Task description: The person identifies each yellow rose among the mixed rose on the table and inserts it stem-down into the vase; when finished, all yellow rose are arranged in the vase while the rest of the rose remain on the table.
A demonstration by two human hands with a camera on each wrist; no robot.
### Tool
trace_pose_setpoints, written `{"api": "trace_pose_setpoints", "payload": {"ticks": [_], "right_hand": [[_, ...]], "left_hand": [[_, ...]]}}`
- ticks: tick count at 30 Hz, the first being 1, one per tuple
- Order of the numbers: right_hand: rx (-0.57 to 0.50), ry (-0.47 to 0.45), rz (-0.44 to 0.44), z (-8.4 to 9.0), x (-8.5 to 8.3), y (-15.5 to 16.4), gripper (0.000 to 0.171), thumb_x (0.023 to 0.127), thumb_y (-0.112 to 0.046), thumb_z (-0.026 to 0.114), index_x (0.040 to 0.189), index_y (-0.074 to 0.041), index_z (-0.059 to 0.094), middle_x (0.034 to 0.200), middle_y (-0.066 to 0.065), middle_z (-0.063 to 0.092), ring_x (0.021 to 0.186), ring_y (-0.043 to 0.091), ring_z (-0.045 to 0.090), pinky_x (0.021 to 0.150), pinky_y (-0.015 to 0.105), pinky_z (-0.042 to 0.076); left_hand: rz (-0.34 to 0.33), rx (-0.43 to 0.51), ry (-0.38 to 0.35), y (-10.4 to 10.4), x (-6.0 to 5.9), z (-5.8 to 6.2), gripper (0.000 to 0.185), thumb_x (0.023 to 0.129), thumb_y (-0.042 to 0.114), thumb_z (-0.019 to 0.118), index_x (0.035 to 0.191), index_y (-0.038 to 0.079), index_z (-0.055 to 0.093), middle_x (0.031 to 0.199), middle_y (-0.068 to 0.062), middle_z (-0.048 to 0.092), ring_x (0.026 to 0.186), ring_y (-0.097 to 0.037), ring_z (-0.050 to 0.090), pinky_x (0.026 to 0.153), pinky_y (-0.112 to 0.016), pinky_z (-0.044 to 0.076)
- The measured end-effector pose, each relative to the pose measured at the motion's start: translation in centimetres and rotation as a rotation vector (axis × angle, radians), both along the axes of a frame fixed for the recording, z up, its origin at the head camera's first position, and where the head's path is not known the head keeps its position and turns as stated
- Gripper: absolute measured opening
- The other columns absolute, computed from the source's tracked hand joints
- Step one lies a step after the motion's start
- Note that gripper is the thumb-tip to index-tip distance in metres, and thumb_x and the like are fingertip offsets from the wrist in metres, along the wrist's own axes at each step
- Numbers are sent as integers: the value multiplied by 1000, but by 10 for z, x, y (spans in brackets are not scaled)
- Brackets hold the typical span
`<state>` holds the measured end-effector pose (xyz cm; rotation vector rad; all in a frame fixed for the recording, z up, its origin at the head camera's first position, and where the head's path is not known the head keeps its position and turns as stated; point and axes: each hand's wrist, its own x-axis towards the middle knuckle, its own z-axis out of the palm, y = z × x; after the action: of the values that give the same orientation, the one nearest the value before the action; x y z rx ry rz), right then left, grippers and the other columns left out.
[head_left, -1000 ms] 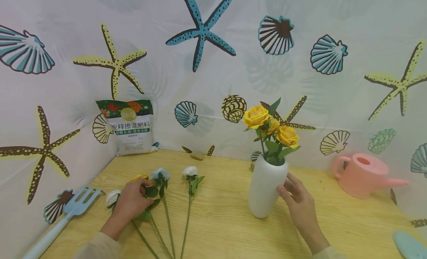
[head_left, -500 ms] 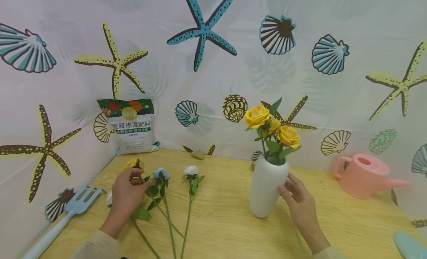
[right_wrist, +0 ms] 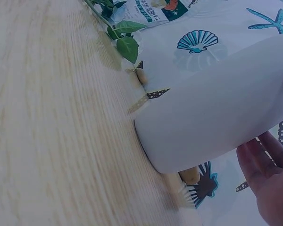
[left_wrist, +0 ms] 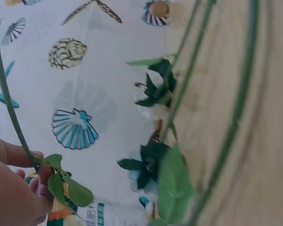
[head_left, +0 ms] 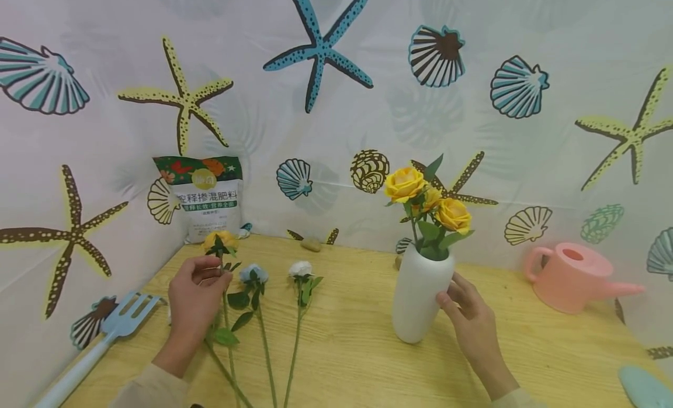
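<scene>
Two hands work over the wooden table (head_left: 357,361), with bare wood between them. The left hand (head_left: 193,300) pinches a yellow rose (head_left: 218,240) by its stem, its bloom lifted above the fingers; a blue rose (head_left: 252,273) and a white rose (head_left: 300,269) lie just to its right. The right hand (head_left: 470,320) rests relaxed fingers against the white vase (head_left: 417,294), which holds three yellow roses (head_left: 426,197).

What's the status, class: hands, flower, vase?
Left hand pinches yellow rose by its stem, lifted off the table. Right hand steadies white vase, upright, three yellow roses inside. Nothing between rose and vase.
</scene>
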<state>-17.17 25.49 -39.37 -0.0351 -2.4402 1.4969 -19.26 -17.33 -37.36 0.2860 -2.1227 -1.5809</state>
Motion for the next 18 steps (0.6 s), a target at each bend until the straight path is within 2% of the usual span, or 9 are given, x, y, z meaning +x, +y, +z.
{"api": "trace_pose_setpoints", "payload": {"ticks": [4, 8, 10, 13, 16, 18], "right_hand": [[0, 7, -1, 0, 0, 1, 54, 102, -31, 61, 152, -19, 45, 145, 15, 58, 107, -20, 50, 97, 15, 47], [-12, 23, 5, 0, 0, 1, 53, 102, -30, 61, 152, -18, 45, 145, 16, 58, 107, -20, 50, 94, 10, 46], [-17, 27, 7, 0, 0, 0, 53, 103, -29, 60, 152, -18, 45, 145, 16, 58, 107, -20, 50, 92, 8, 44], [-21, 27, 7, 0, 1, 0, 52, 103, -29, 60, 151, -17, 46, 145, 17, 58, 106, -20, 50, 91, 8, 44], [-20, 21, 3, 0, 1, -1, 52, 103, -30, 60, 151, -18, 46, 145, 16, 58, 106, -20, 50, 92, 10, 45], [-20, 18, 1, 0, 0, -1, 52, 103, -31, 60, 151, -18, 46, 145, 16, 58, 106, -20, 50, 93, 11, 45]], "left_hand": [[-66, 203, 78, 12, 4, 13, 28, 89, -7, 70, 114, -1, 60, 93, 12, 66, 85, 4, 66, 77, -12, 56], [-151, 378, 129, 27, 9, 26, 30, 88, -14, 67, 115, -5, 59, 95, 8, 67, 90, -3, 68, 81, -16, 57], [-183, 420, 149, 35, 12, 33, 30, 88, -15, 66, 115, -6, 59, 97, 6, 68, 91, -6, 67, 82, -17, 57], [-215, 464, 171, 47, 16, 43, 26, 89, -15, 66, 110, 0, 63, 95, 7, 70, 90, -7, 68, 83, -19, 58], [-261, 505, 169, 61, 20, 54, 28, 89, -15, 65, 103, 9, 66, 93, 7, 71, 91, -7, 69, 83, -21, 58], [-300, 526, 158, 70, 22, 60, 28, 90, -15, 64, 101, 11, 65, 94, 6, 70, 94, -9, 69, 85, -22, 58]]}}
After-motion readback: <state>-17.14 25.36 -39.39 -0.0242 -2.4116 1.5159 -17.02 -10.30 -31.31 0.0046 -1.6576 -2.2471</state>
